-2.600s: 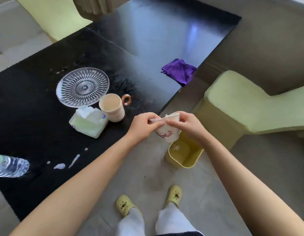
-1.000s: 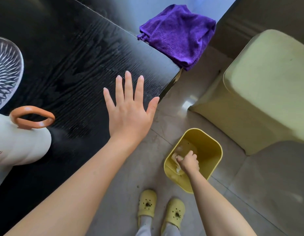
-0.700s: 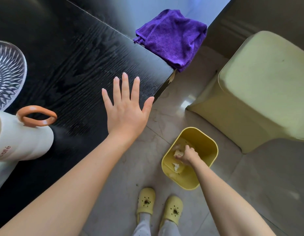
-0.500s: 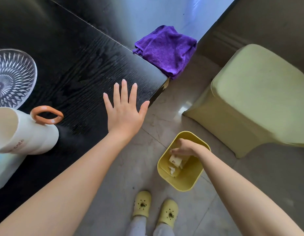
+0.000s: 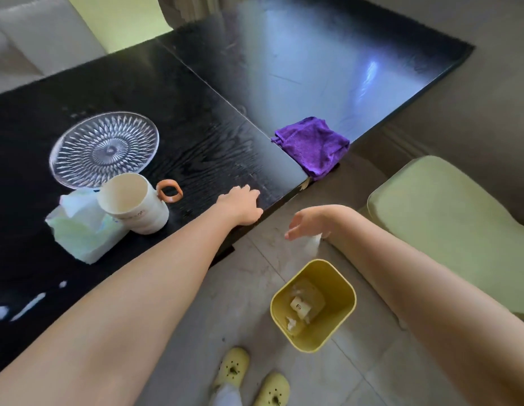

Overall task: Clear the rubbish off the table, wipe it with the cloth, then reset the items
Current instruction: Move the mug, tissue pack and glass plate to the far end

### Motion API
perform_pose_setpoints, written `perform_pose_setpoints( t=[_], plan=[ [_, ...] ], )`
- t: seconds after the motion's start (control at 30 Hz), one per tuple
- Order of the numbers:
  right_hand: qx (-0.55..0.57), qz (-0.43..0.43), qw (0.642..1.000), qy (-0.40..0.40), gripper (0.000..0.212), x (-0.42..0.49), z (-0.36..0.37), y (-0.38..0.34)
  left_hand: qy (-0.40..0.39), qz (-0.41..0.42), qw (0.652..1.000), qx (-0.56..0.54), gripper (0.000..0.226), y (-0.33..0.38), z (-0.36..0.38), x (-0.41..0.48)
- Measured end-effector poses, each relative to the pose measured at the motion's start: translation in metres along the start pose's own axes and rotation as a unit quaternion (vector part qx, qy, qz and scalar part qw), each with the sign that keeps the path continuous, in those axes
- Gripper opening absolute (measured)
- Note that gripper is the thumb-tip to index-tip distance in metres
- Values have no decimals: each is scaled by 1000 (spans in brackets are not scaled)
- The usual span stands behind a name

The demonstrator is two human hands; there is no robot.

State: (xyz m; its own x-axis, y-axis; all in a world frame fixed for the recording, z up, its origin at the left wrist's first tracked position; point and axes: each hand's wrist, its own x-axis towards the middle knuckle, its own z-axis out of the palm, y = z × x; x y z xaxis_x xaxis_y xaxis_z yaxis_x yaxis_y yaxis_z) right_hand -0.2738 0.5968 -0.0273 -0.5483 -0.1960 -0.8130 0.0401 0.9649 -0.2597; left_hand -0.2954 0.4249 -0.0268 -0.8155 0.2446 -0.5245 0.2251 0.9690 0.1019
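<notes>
My left hand (image 5: 242,205) rests flat on the black table (image 5: 213,142) near its front edge. My right hand (image 5: 309,222) hovers empty, fingers loose, above the floor between table and yellow bin (image 5: 315,338). The bin holds a crumpled paper cup (image 5: 300,307) and tissue scraps. A purple cloth (image 5: 313,145) lies folded at the table edge. On the table stand a clear glass plate (image 5: 103,148), a white mug with an orange handle (image 5: 136,205) and a tissue pack (image 5: 81,230). White spill marks (image 5: 26,306) streak the near left corner.
A pale green chair (image 5: 448,224) stands right of the bin, another (image 5: 114,22) behind the table. My feet in yellow clogs (image 5: 252,379) are on the grey tiled floor just below the bin.
My right hand has let go of the paper cup in the bin and risen out of it, empty. The view has pulled back and up. My left hand stays on the table.
</notes>
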Motion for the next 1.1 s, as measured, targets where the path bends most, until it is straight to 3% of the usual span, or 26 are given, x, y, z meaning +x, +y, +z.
perform_pose_setpoints(
  t=[0.1,0.3,0.4,0.53,0.67,0.8,0.93,1.1],
  plan=[
    [-37,-32,999,9,47,-19,-22,-33,10,-27,1000,4,52,-17,-9,-38],
    [-86,-99,990,55,39,-34,-55,-111,-11,-68,992,-102,48,-68,-9,-103],
    [-73,-137,983,97,37,-23,-58,-148,18,-133,978,-161,54,-99,-4,-129],
    [-62,-180,972,140,51,-5,-47,-201,68,-235,932,-268,57,-146,12,-146],
    [16,-193,969,156,43,14,-25,-212,126,-263,880,-375,72,-156,19,-144],
    [70,-208,954,206,22,33,-14,-221,153,-251,836,-463,66,-168,23,-134],
    [109,-235,951,170,16,32,-13,-215,176,-281,820,-467,49,-174,27,-132],
    [102,-253,948,165,29,27,-25,-210,269,-398,777,-407,30,-195,23,-142]
  ],
)
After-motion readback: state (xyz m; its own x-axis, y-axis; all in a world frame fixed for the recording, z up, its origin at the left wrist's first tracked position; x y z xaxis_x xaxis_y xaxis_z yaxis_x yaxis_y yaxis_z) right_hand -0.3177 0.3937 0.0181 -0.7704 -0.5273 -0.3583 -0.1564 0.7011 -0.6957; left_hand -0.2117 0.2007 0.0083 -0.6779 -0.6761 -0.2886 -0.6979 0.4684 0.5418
